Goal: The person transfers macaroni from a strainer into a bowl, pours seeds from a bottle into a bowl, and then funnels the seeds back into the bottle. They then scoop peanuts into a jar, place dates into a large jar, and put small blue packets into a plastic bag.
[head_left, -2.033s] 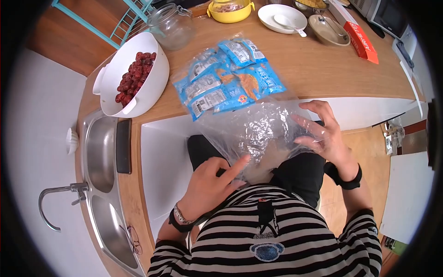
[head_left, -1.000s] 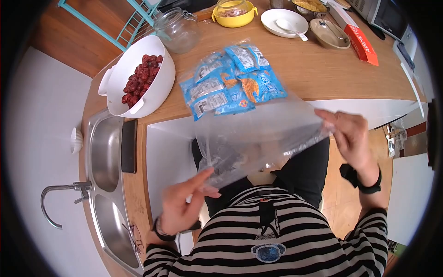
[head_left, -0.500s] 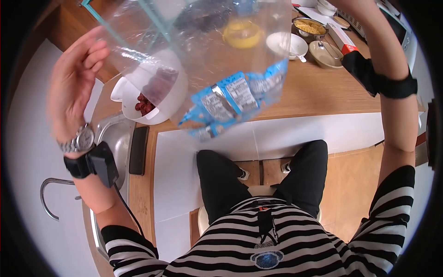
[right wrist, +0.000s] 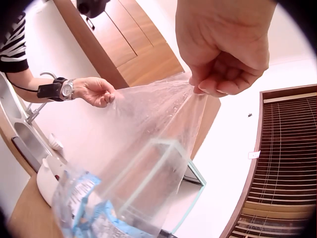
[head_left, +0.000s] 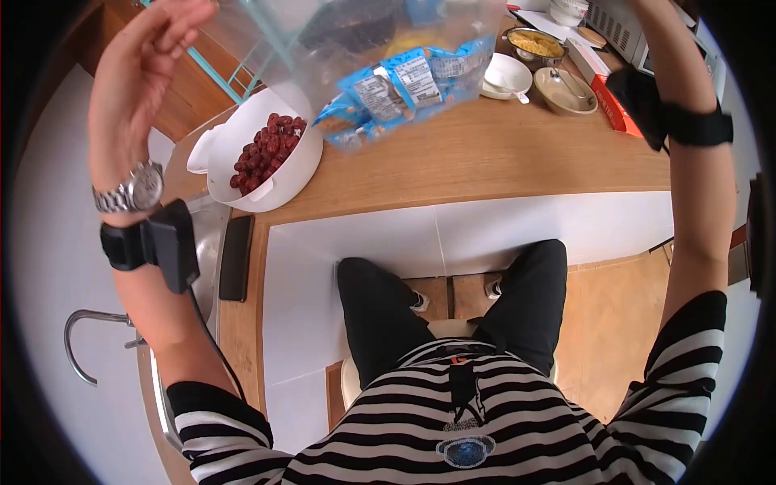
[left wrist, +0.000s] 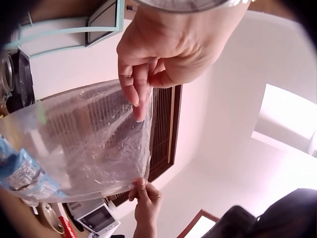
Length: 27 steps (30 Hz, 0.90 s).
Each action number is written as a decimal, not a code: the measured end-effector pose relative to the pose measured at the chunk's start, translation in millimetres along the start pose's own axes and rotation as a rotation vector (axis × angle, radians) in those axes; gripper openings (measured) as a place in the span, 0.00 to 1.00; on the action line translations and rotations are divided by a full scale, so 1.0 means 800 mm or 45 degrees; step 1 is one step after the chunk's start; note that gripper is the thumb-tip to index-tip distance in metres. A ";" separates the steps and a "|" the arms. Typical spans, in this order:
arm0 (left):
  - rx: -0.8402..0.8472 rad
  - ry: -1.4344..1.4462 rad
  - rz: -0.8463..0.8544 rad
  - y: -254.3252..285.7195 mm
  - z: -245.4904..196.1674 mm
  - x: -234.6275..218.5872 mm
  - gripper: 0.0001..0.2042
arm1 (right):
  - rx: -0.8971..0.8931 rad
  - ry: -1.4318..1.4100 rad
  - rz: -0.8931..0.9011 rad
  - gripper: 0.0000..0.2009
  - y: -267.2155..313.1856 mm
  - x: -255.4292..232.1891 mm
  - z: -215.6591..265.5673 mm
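Observation:
A large clear plastic bag (left wrist: 94, 144) hangs raised in front of the person, with several blue snack packets (head_left: 396, 89) at its bottom, over the counter. The left hand (left wrist: 171, 49) pinches one top corner of the bag between thumb and fingers. At the other top corner, the right hand (right wrist: 223, 54) pinches the plastic with curled fingers. In the head view the left hand (head_left: 145, 81) is at the upper left, while the right hand lies beyond the upper edge.
A white pot (head_left: 299, 174) of dark red fruit stands on the wooden counter (head_left: 517, 162) by the sink. Further right are a white bowl (head_left: 508, 74), a beige bowl (head_left: 558, 95), a bowl of yellow food (head_left: 535, 44) and a red box (head_left: 618, 113). A black slab (head_left: 236, 257) lies near the sink.
Both hands have risen from near the lap to high above the counter, lifting the bag. The packets have left the counter and hang at the bag's bottom, slightly higher than half a second ago.

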<state>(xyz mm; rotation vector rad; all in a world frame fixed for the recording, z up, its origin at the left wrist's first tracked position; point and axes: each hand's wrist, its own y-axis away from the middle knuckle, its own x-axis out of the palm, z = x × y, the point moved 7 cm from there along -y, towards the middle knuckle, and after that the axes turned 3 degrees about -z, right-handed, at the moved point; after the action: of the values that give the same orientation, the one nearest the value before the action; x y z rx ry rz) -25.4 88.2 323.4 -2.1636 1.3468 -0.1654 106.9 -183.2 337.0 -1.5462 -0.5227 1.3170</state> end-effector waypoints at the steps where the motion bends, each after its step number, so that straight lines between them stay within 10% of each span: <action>1: -0.038 -0.026 0.051 0.018 0.008 0.013 0.14 | 0.024 -0.005 0.023 0.12 0.016 0.002 -0.003; 8: -0.380 -0.183 0.225 0.190 0.097 0.084 0.09 | -0.146 -0.289 0.409 0.03 0.206 0.029 -0.010; 13: -0.620 0.033 0.626 0.246 0.118 0.101 0.10 | 0.366 -0.524 0.482 0.05 0.269 0.022 0.005; 16: -0.376 0.031 0.930 0.246 0.139 0.105 0.29 | 0.377 -0.505 0.350 0.06 0.277 0.010 0.011; 19: -0.386 -0.505 0.532 0.223 0.173 0.106 0.48 | 0.340 -0.494 0.418 0.08 0.279 0.011 0.011; 21: 0.024 -0.841 0.537 0.215 0.180 0.126 0.57 | 0.267 -0.534 0.417 0.08 0.278 0.014 0.013; 27: 0.146 -0.647 0.695 0.231 0.221 0.175 0.36 | 0.398 -0.859 0.509 0.12 0.299 0.023 -0.006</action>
<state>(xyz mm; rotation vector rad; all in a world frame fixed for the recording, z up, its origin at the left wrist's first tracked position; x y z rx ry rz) -32.7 -19.0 52.3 -1.5249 1.5037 0.4745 53.3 -268.2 118.9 -0.9492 -0.3939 2.1374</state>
